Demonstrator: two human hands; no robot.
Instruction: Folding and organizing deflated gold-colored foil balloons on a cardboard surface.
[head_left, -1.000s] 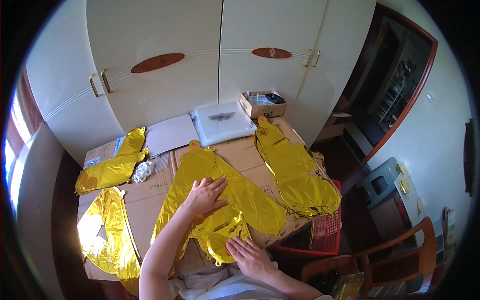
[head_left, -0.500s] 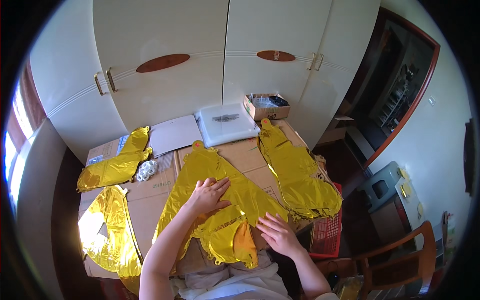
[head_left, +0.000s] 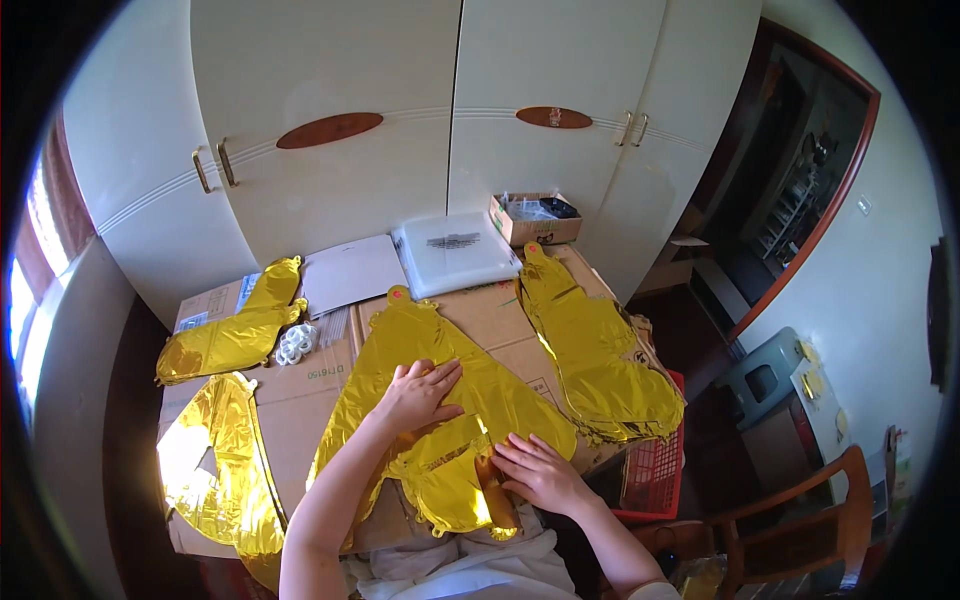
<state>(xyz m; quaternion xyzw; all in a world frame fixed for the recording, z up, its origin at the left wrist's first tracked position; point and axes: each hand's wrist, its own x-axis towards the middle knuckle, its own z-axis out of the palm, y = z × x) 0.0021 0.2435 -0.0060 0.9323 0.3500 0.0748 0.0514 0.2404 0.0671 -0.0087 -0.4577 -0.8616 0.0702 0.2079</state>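
A large gold foil shape lies on the cardboard-covered table directly under and between my two hands, its narrow, tabbed top pointing away from me and its broad lower part spreading toward my body. My left hand rests palm down near its middle, the fingers straight and close together, the thumb set apart and pointing to the right. My right hand is lower and further right, also palm down, with its fingers extended and slightly spread, their tips touching the foil beside a gold flap. Neither hand is curled around anything. The foil is shiny and thin, lightly creased all over, with a small red mark on the rounded tab at its top. The flap lies between my hands and my body; its right edge curls into a darker, brownish tube shape just below my right fingers, and it reaches past the cardboard's near edge. It may be a folded part of the same sheet or a separate piece; the overlap makes that hard to see. More gold foil lies to either side: one shiny piece at near left, another beyond it beside some white rings, and a wide one at right.
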